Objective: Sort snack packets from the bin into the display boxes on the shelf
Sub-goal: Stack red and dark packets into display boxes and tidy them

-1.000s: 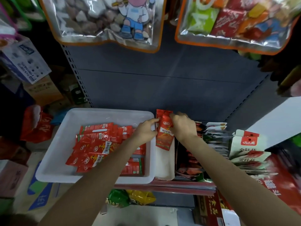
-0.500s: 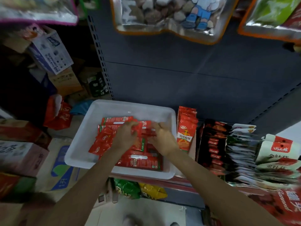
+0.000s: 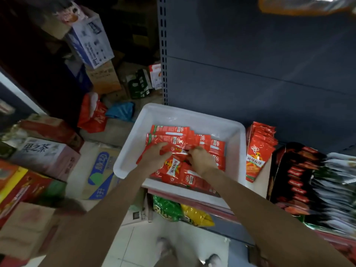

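Both hands have sunk deeper into the white bin point(image 3: 134, 149) since half a second ago.
Left hand point(image 3: 154, 158) and right hand point(image 3: 201, 160) each grip red snack packets point(image 3: 174, 167) inside it; upright packets fill the display box point(image 3: 257, 151) just right, on the shelf point(image 3: 221, 210).

Person, head view. Both forearms are bare from the lower edge of the frame up to the wrists; no sleeve, cuff, watch, bracelet or glove is visible on either. Left hand point(image 3: 154, 158) and right hand point(image 3: 200, 158), at centre frame, carry no rings that can be made out; the fingers are partly blurred. At bottom centre, two shoes point(image 3: 212, 260) show light-coloured toes, and a patch of brownish trouser leg lies between them. Detail there is too blurred to report further.
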Demonstrator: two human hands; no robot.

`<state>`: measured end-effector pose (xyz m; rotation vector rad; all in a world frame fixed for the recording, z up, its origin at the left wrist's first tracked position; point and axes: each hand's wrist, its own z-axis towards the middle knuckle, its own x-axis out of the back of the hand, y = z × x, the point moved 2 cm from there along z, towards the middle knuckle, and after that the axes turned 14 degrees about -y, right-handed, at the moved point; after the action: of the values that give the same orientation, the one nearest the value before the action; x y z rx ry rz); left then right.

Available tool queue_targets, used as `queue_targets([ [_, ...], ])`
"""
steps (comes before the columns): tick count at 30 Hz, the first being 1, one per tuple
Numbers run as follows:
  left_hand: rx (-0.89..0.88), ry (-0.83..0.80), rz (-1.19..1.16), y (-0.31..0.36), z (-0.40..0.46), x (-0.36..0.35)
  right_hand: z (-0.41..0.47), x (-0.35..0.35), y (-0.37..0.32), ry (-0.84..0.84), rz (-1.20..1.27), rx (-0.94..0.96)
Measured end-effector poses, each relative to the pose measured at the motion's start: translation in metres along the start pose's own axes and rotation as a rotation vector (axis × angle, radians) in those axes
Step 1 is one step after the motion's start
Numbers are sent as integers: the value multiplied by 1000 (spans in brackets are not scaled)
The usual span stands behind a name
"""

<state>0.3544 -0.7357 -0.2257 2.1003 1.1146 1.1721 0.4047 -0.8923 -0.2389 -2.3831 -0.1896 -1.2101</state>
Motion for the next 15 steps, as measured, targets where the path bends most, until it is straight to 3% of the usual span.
queue_targets([
  [5, -159, 210, -170, 26, -6, 0, -29, 19, -2, 162, -69, 101],
  [9, -375, 123, -493, 66, -6, -10, -58, 39, 26, 286, 125, 127],
  [15, -553, -39, -481, 144, 8, -48, -100, 97, 89, 387, 506, 102],
])
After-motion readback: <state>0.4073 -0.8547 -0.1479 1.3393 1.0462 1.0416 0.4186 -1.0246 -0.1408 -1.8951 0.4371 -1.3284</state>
